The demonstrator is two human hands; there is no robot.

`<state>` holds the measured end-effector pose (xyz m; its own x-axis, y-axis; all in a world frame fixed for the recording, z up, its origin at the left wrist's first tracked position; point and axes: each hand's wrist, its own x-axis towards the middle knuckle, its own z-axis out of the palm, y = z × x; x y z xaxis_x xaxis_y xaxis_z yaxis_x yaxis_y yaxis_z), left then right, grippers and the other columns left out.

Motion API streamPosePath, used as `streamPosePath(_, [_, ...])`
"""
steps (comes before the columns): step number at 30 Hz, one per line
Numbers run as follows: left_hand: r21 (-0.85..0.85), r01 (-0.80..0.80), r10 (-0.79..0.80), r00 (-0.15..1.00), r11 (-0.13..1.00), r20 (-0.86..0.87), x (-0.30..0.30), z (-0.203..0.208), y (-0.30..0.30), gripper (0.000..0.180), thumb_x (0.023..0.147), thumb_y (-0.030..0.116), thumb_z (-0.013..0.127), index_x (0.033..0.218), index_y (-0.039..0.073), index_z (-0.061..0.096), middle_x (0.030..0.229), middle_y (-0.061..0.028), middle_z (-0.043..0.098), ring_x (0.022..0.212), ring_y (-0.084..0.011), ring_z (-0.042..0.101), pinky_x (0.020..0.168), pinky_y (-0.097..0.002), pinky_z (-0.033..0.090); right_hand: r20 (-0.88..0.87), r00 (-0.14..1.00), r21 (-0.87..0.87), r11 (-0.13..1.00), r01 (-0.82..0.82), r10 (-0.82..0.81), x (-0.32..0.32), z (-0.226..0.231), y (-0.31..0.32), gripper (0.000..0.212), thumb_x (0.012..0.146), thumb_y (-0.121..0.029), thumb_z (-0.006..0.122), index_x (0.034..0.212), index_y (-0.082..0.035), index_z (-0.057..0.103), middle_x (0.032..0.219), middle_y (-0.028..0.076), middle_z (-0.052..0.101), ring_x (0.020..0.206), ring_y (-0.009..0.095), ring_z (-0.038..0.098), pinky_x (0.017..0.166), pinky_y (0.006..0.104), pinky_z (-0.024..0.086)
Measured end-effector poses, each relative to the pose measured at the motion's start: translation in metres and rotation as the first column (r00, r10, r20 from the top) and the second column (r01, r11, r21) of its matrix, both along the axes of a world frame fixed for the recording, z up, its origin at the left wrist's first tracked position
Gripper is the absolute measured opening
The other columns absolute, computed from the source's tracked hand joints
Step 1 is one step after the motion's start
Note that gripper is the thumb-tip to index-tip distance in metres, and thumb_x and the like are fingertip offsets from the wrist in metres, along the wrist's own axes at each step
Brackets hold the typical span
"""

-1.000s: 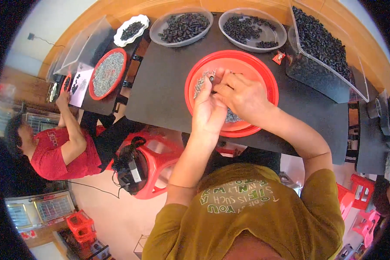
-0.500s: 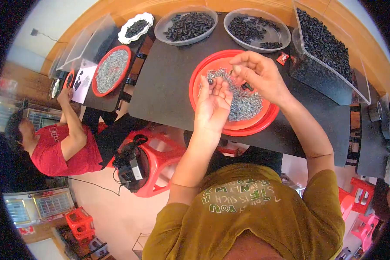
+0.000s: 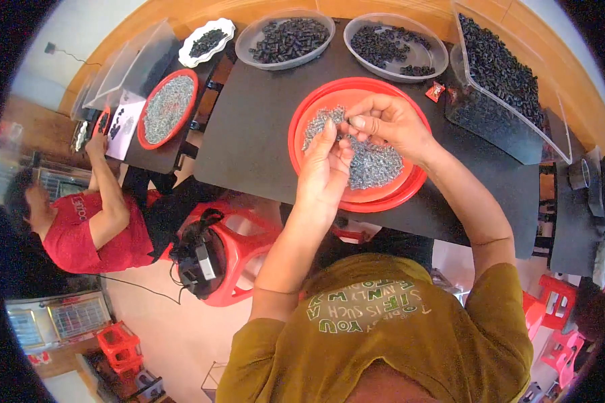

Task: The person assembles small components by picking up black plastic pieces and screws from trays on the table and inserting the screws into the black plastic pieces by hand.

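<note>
Both my hands meet over a round red tray [image 3: 316,114] heaped with several small silver metal parts [image 3: 376,164] on a black table [image 3: 249,134]. My left hand [image 3: 324,171] is raised with its fingers curled, fingertips pinching something tiny that I cannot make out. My right hand [image 3: 388,122] reaches in from the right, its thumb and forefinger pinched against the left fingertips. Whatever sits between the fingers is hidden.
Two clear bowls of black parts [image 3: 286,37] [image 3: 393,47] stand at the table's far edge; a clear bin of black parts [image 3: 501,80] at the right. A second red tray of silver parts [image 3: 167,107] lies left, near a seated person in red [image 3: 81,228]. Red stools [image 3: 238,258] stand below.
My hands have shifted slightly over the tray and drawn together, fingertips now touching. The view has swung a little, so the tray sits lower in the picture.
</note>
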<state>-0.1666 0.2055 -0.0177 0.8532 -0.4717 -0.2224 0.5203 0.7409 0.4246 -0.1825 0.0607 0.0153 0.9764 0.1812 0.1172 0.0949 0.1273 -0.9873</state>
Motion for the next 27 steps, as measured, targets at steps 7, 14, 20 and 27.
streamPosePath(7, [0.037,-0.016,0.014,0.999,0.999,0.039,0.001,0.007,0.007,0.020,0.077,0.011,0.056,0.094,0.001,0.052,0.088,-0.0062,0.057,0.081,-0.0130,0.055,0.070,-0.0207,0.045,-0.119,0.992,0.080,0.996,0.039,-0.029,0.004,-0.008,0.000,0.015,0.079,-0.017,0.055,0.088,-0.006,0.054,0.075,0.001,0.059,0.062,0.003,0.051,0.045,0.0127,0.034])
streamPosePath(14, [-0.064,-0.016,0.014,0.999,0.998,-0.030,0.005,0.001,0.008,0.015,0.077,0.009,0.055,0.091,0.006,0.054,0.088,-0.0052,0.057,0.072,-0.0099,0.053,0.064,-0.0209,0.045,-0.096,0.992,0.132,0.987,0.092,-0.079,-0.002,-0.010,0.004,0.012,0.075,-0.012,0.058,0.085,-0.006,0.054,0.076,0.002,0.058,0.064,0.005,0.053,0.047,0.0147,0.037])
streamPosePath(20, [-0.140,-0.010,0.009,1.000,0.990,-0.004,-0.007,0.009,0.001,0.015,0.077,0.015,0.056,0.090,0.008,0.055,0.088,-0.0006,0.057,0.077,-0.0083,0.050,0.071,-0.0207,0.039,0.453,0.874,-0.212,0.931,0.298,-0.177,-0.010,0.001,0.012,0.010,0.068,0.000,0.060,0.078,-0.001,0.059,0.076,0.006,0.058,0.073,0.011,0.056,0.063,0.0243,0.044])
streamPosePath(27, [-0.143,-0.045,0.052,0.998,0.989,0.046,-0.016,0.021,-0.006,0.017,0.078,0.017,0.056,0.091,0.008,0.054,0.091,-0.0007,0.056,0.083,-0.0092,0.048,0.076,-0.0228,0.036,0.664,0.735,-0.303,0.848,0.434,-0.140,-0.013,0.005,0.011,0.012,0.065,0.002,0.060,0.076,-0.002,0.059,0.075,0.009,0.059,0.069,0.015,0.057,0.059,0.0246,0.045])
